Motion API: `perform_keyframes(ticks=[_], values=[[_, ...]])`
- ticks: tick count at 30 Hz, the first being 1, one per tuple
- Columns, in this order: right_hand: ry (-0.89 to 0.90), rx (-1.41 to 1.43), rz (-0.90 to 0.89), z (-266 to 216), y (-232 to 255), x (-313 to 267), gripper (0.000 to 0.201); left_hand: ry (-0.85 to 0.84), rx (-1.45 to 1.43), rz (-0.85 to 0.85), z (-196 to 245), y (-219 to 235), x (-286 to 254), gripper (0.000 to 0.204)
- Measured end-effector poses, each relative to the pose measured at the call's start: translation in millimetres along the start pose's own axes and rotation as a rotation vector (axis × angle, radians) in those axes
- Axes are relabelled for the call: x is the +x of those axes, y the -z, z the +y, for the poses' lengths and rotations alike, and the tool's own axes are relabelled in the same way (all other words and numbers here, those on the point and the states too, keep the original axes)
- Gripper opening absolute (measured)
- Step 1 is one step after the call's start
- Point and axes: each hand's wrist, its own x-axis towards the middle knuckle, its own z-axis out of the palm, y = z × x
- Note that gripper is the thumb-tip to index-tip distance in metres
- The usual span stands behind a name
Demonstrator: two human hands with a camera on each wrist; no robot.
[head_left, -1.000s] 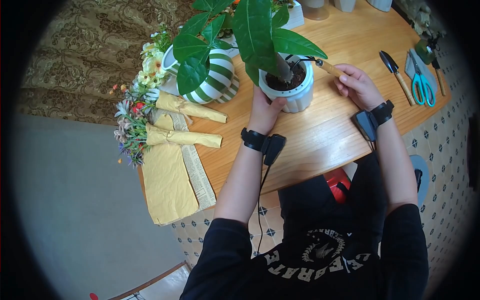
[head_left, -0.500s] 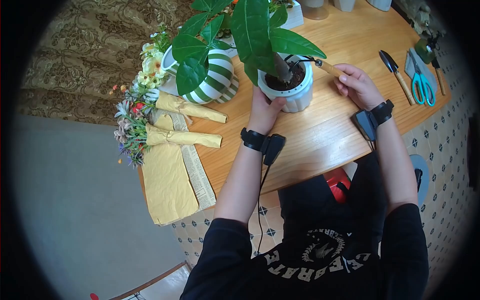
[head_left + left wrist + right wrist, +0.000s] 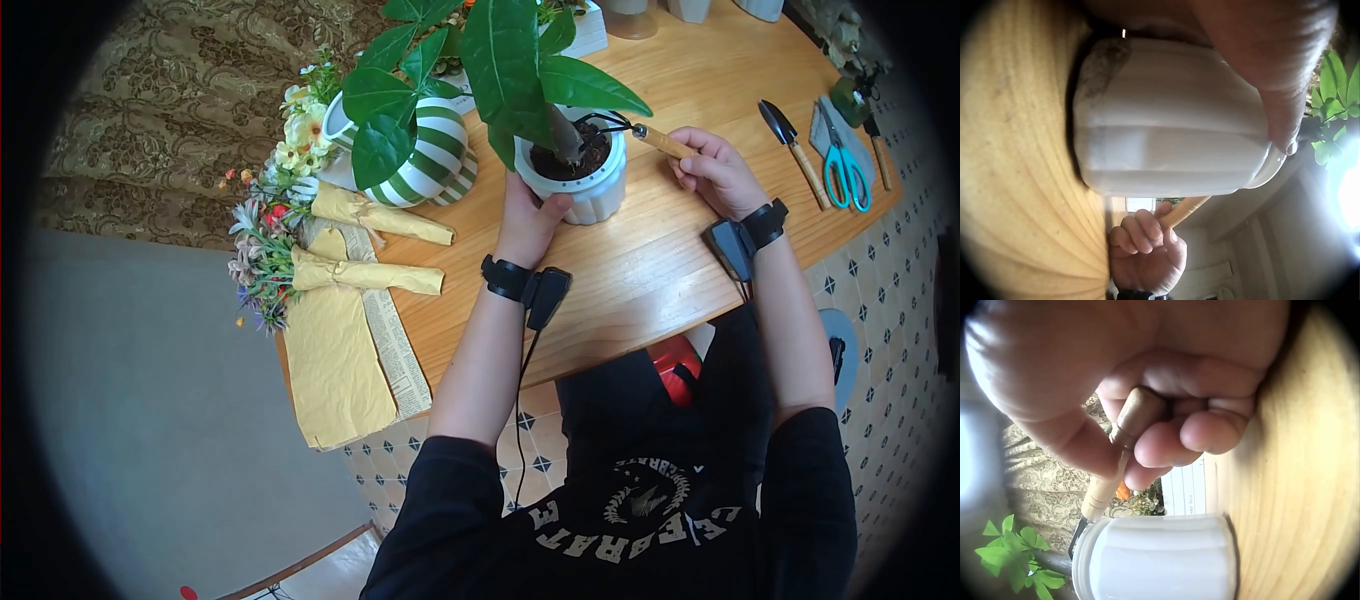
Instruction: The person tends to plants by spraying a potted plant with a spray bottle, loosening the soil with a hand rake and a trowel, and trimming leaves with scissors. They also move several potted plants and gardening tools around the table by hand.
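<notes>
A white fluted plant pot (image 3: 598,200) stands on the wooden table, filled with dark soil (image 3: 592,160) around a thick-stemmed plant with broad green leaves (image 3: 510,70). My left hand (image 3: 530,220) grips the pot's near left side, the thumb up by the rim in the left wrist view; its other fingers are hidden behind the pot. Between thumb and fingers, my right hand (image 3: 718,175) pinches the wooden handle of a small hand rake (image 3: 662,141). The rake's black tines reach over the pot's right rim to the soil, partly behind a leaf.
Right of the pot lie a small trowel (image 3: 800,160), teal-handled scissors (image 3: 848,180) and another wooden-handled tool (image 3: 878,150). On the left are a green-and-white striped jug (image 3: 430,150), paper-wrapped flowers (image 3: 370,275) and wrapping paper (image 3: 335,380). More white pots (image 3: 690,8) stand at the back.
The hand rake has shifted slightly, its handle tilting a little and its tines showing more above the soil. The left hand and the pot stay put.
</notes>
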Motion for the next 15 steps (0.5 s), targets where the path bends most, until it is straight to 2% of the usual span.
perform_keyframes(ticks=[15], values=[[0.013,0.010,0.035,-2.0,-5.7,-1.6,0.031,-0.010,-0.021,-0.001,0.5,-1.4,0.2,0.100]])
